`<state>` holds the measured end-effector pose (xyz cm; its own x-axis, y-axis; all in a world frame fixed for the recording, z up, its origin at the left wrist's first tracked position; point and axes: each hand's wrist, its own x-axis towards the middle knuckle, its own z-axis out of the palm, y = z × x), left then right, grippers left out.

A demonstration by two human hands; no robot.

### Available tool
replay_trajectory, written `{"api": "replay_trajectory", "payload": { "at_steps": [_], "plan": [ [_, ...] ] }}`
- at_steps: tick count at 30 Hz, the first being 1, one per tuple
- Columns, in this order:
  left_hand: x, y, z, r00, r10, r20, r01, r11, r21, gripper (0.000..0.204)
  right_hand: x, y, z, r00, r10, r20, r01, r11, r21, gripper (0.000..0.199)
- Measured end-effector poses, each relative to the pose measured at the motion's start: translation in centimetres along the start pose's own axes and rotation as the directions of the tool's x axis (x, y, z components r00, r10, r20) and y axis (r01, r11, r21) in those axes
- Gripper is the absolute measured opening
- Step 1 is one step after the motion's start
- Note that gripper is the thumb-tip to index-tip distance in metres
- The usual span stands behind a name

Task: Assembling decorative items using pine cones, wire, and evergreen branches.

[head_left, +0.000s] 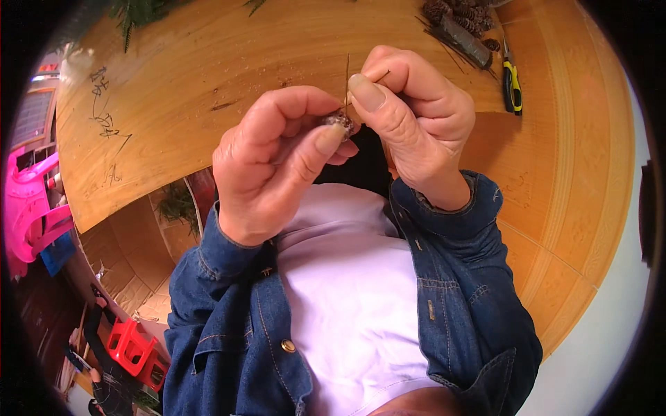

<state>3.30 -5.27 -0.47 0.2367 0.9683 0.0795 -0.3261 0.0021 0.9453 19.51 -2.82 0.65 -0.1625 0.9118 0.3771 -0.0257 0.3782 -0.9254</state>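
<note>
Near the table's front edge, my left hand [260, 163] pinches a small brown pine cone [338, 123] between thumb and fingers. A thin brown wire [347, 73] rises upright from beside the cone. My right hand [423, 121] is close against the left one, its thumb and forefinger pressed together on the wire. One end of wire pokes out past the right forefinger. My fingers partly hide the cone, and how the wire is joined to it cannot be made out.
At the table's [173, 104] far right lie a heap of pine cones [472, 17], a dark bundle [461, 41] with thin wires, and yellow-and-black-handled pliers [512, 87]. Green sprigs [135, 17] lie far left. A pink plastic chair [31, 208], cardboard [128, 243] and red stools [132, 347] stand left.
</note>
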Motion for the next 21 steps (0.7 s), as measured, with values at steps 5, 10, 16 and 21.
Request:
{"api": "replay_trajectory", "payload": {
  "at_steps": [5,10,16,21],
  "plan": [
    [0.8,-0.2,-0.1,0.984,0.172,0.039,-0.170,0.868,0.467,0.020,-0.1,-0.1,-0.1,1.000,-0.009,0.005,0.010,0.998,-0.064,0.018],
    [1.1,-0.6,0.2,0.941,0.329,0.080,-0.319,0.784,0.532,0.023,0.0,-0.2,-0.3,0.997,-0.058,0.044,0.064,0.987,-0.145,0.020],
    [1.5,-0.7,0.5,0.860,0.479,0.174,-0.465,0.597,0.653,0.026,-0.4,-0.6,-0.1,0.999,0.043,-0.012,-0.044,0.995,-0.090,0.007],
    [1.2,-0.9,0.5,0.885,0.444,0.138,-0.418,0.629,0.655,0.025,-0.7,-0.1,0.1,0.997,0.079,-0.008,-0.079,0.992,-0.099,0.007]
  ]
}}
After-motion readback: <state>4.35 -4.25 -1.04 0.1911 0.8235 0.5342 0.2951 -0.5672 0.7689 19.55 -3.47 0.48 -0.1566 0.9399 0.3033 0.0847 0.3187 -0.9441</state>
